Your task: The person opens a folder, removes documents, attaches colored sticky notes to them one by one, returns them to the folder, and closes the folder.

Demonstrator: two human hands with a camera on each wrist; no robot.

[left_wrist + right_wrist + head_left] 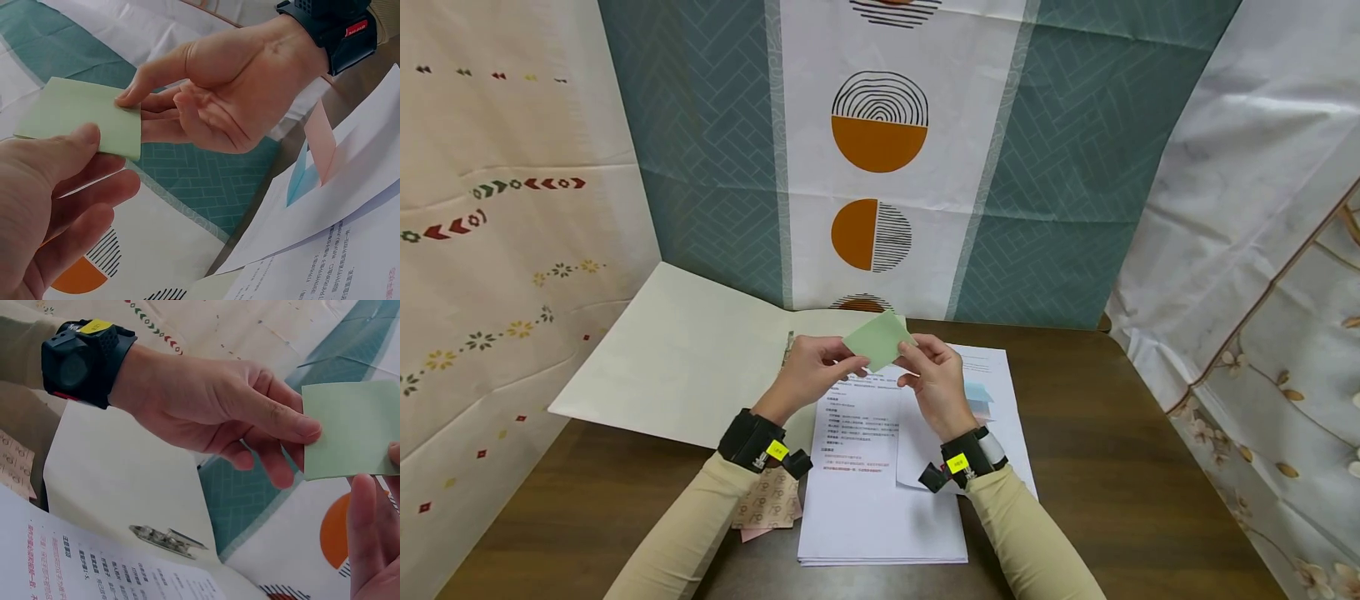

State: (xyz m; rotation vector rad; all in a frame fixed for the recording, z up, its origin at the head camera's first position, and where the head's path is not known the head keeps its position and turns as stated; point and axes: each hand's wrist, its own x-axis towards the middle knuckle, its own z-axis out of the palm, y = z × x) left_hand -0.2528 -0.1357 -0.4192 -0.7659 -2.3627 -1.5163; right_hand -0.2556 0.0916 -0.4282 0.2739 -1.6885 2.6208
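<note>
Both hands hold a square of light green note paper up above the papers. My left hand pinches its left edge between thumb and fingers, and my right hand pinches the right edge. In the left wrist view the thumbs lie on the green face of the paper; whether it is one sheet or a thin stack I cannot tell. Below the hands lie printed sheets. A pink tab and a blue tab stand up from the right-hand sheet.
An open white folder with a metal clip lies at the back left. Brown patterned paper with a pink edge sits left of the sheets on the wooden table. Fabric hangs behind and at both sides.
</note>
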